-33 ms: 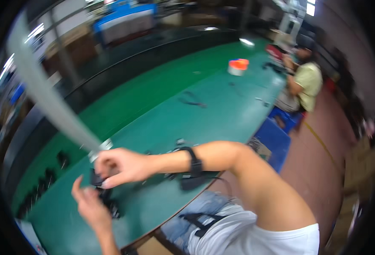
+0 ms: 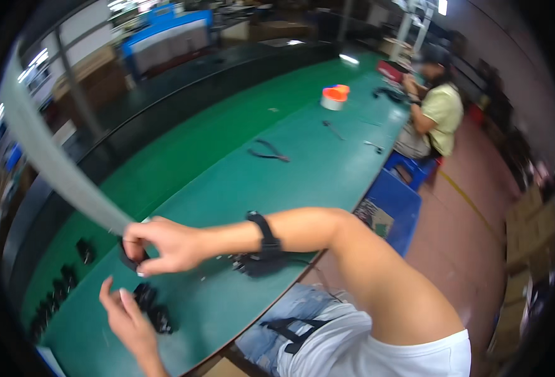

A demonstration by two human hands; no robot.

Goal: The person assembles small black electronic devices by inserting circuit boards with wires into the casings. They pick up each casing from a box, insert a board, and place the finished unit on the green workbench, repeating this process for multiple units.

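We pinch small black plastic ring part [image 2: 128, 256] in right hand [image 2: 164, 246], above green surface [image 2: 277, 182]. Left hand [image 2: 126, 317] released, near black parts pile [image 2: 153, 308]. Part seems light, stiff; we grip rim.

Brown cardboard boxes [image 2: 532, 217] are stacked on the floor by the right wall. More brown boxes [image 2: 274, 28] stand beyond the desk's far edge. A printed card [image 2: 373, 217] lies on the blue bin beside the desk's near edge.
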